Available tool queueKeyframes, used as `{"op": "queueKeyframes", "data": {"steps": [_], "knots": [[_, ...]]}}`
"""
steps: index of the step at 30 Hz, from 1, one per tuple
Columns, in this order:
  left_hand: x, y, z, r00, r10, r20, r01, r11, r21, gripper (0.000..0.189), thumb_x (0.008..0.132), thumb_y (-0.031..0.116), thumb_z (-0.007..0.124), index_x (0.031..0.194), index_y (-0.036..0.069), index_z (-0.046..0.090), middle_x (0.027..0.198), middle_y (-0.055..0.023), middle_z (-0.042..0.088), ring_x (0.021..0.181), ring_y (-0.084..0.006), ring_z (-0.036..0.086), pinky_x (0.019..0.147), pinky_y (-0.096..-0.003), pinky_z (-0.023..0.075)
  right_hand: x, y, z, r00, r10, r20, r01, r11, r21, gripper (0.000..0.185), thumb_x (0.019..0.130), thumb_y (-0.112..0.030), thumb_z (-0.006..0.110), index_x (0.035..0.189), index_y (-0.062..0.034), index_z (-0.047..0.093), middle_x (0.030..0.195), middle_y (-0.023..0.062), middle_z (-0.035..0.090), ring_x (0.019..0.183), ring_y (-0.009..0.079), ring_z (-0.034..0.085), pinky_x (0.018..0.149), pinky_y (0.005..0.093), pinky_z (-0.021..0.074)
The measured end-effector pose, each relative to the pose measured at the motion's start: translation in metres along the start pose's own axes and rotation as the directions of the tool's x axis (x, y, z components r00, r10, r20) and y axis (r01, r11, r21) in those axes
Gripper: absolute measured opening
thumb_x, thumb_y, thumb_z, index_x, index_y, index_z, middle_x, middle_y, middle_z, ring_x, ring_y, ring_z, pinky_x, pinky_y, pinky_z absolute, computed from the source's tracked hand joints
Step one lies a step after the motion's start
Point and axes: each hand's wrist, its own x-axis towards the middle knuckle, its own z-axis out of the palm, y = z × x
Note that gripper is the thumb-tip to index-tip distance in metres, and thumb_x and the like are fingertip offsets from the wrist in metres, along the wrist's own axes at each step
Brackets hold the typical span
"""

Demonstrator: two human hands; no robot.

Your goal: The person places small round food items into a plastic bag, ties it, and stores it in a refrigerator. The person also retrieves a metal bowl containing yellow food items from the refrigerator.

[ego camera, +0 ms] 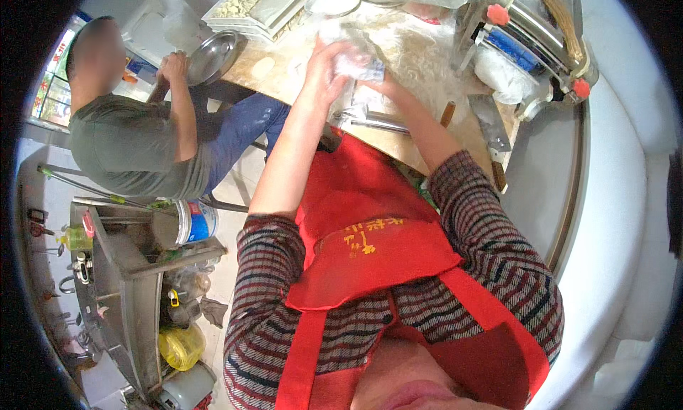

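My left hand and my right hand meet over the floured wooden work board. Between them they grip a crumpled white cloth or bag, too blurred to tell which. Just below my hands, a shiny metal bar lies near the board's front edge. To the right are a wooden handle and a broad-bladed cleaver. Flat pale dough rounds rest on the board to the left.
A dough-rolling machine with red knobs stands at the right, with a brush beyond it. A tray of small pale pieces sits at the back left. A seated person is beside a metal bowl. A metal sink stand is at lower left.
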Motion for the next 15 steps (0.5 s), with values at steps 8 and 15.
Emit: {"op": "queueKeyframes", "data": {"steps": [8, 15], "knots": [[-0.008, 0.051, -0.008, 0.89, 0.323, 0.321, -0.421, 0.852, 0.312, 0.091, 0.089, 0.015, 0.073, 0.159, 0.004, 0.015, 0.124, -0.0166, 0.062, 0.119, -0.0263, 0.059, 0.104, -0.039, 0.0475, 0.038, -0.073, -0.041, 0.983, 0.184, 0.009, -0.113, 0.566, 0.816, 0.051, 0.087, -0.009, 0.067, 0.136, -0.003, 0.054, 0.128, 0.0124, 0.061, 0.122, 0.0232, 0.058, 0.099, 0.0346, 0.0486], [-0.02, -0.059, -0.006, 0.971, 0.007, 0.237, -0.177, 0.687, 0.704, 0.086, 0.082, 0.028, 0.081, 0.15, -0.001, 0.036, 0.145, -0.016, 0.05, 0.133, -0.0256, 0.048, 0.111, -0.0369, 0.0399, 0.023, -0.14, -0.07, 0.971, 0.218, 0.102, -0.231, 0.726, 0.647, 0.046, 0.09, -0.009, 0.065, 0.134, -0.0029, 0.056, 0.125, 0.012, 0.063, 0.121, 0.022, 0.057, 0.101, 0.0347, 0.0475]]}}
